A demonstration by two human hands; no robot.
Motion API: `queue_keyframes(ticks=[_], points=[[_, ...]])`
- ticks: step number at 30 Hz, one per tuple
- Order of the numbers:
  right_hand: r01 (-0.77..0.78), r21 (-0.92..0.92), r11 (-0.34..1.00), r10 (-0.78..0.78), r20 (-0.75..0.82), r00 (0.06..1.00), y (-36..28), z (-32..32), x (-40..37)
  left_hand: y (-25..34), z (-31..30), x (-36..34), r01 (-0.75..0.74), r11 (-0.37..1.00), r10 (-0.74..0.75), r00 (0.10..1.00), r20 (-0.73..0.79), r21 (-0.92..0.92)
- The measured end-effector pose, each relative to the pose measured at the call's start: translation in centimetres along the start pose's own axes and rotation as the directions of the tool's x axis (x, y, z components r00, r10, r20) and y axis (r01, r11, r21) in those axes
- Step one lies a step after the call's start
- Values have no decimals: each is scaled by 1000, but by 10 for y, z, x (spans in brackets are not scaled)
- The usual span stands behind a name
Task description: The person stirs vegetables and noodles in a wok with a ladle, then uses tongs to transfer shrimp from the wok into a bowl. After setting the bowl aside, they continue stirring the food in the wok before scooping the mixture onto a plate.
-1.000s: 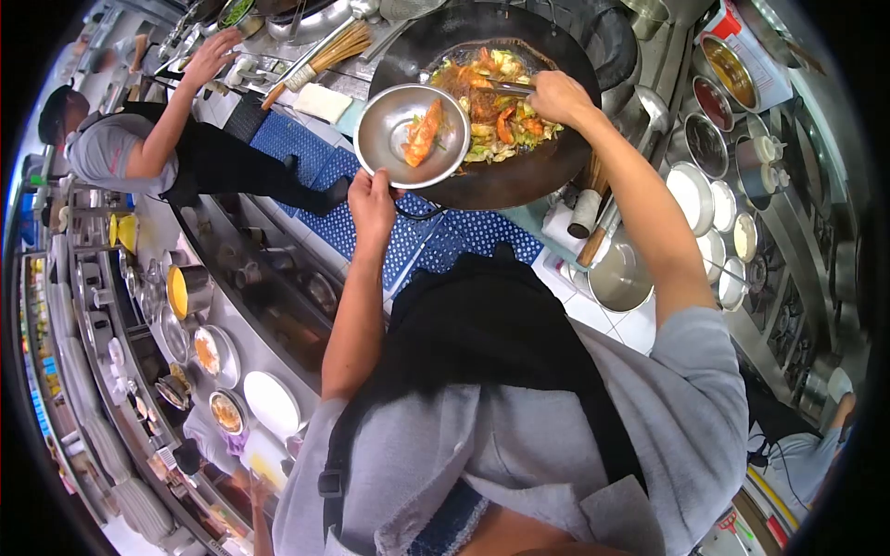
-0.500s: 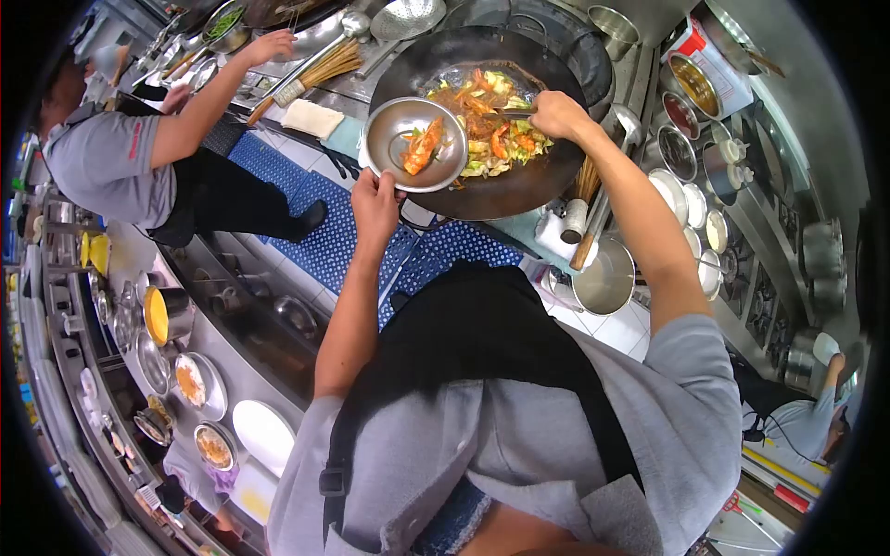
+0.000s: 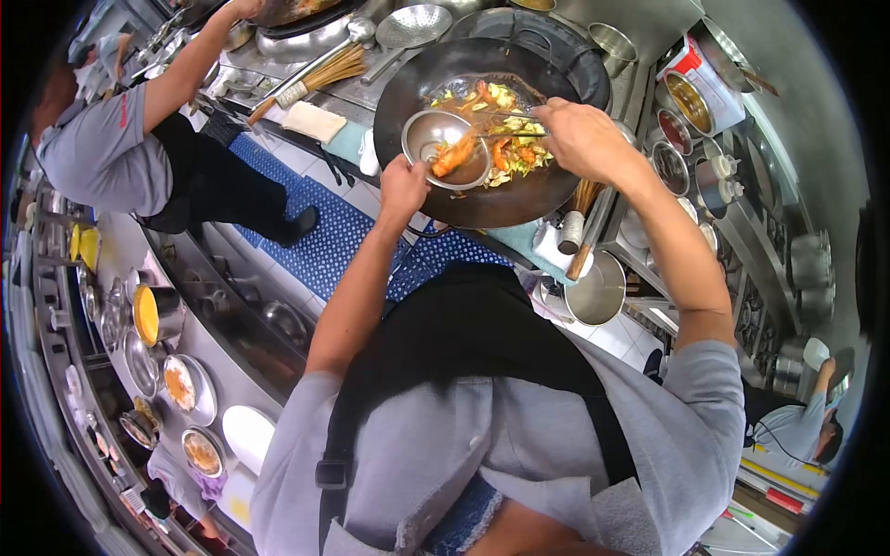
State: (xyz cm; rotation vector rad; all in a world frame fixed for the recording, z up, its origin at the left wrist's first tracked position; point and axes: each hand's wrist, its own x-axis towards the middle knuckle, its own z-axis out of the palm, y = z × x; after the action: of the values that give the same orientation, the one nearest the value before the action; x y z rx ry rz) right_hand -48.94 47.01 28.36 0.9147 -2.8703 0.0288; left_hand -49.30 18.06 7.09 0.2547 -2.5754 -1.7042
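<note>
My left hand is closed on the near-left rim of a round steel bowl, which is tipped over the wok. An orange, sauce-coated piece of food lies in the bowl. My right hand grips a pair of metal tongs. Their two thin arms point left and stand apart, the lower tip reaching the bowl beside the orange piece. Below is a large black wok holding chopped cabbage and orange pieces in brown sauce.
A bamboo brush, folded cloth and perforated skimmer lie left of the wok. A steel pot stands below right. Sauce containers line the right side. A co-worker stands at the left; plated food sits behind.
My left hand has moved the bowl right and down, farther over the wok. The tongs have opened, with one tip now at the bowl's food. The co-worker's arm has swung up.
</note>
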Motion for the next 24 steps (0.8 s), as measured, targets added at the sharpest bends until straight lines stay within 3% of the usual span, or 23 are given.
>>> queue_keyframes(ticks=[2,3,6,7,10,13,14,16,20,21,24], points=[[-14,-27,1000,12,-66,998,11,-5,-4,3,2,-2,45,995,-42,998,38,-91],[-79,-30,996,79,-1,997,19,-7,-6,2,0,-6,59,991,-54,998,39,-123],[-6,16,1000,4,91,996,43,16,-18,-1,-14,-11,79,983,-63,993,97,-166],[-80,61,995,70,142,987,35,16,-20,5,-22,-13,81,981,-59,990,128,-174],[11,170,985,-13,11,1000,45,55,-19,1,-34,-10,83,976,-41,978,204,-203],[-9,306,952,28,-60,998,59,50,-17,1,-49,-14,88,975,-40,973,229,-206],[-16,328,944,48,-89,995,61,46,-16,1,-52,-14,73,981,-36,978,204,-181],[-235,514,825,297,-42,954,60,19,-17,-2,-57,-19,52,990,-31,987,160,-130],[-215,503,837,367,-225,903,85,-3,-11,-11,-66,-22,30,997,-35,997,70,68],[-313,538,782,462,-164,872,82,-10,-9,-11,-66,-24,54,998,-55,998,30,36],[-273,159,949,281,-28,959,131,58,-10,-10,-69,-27,-16,996,21,998,-64,82]])
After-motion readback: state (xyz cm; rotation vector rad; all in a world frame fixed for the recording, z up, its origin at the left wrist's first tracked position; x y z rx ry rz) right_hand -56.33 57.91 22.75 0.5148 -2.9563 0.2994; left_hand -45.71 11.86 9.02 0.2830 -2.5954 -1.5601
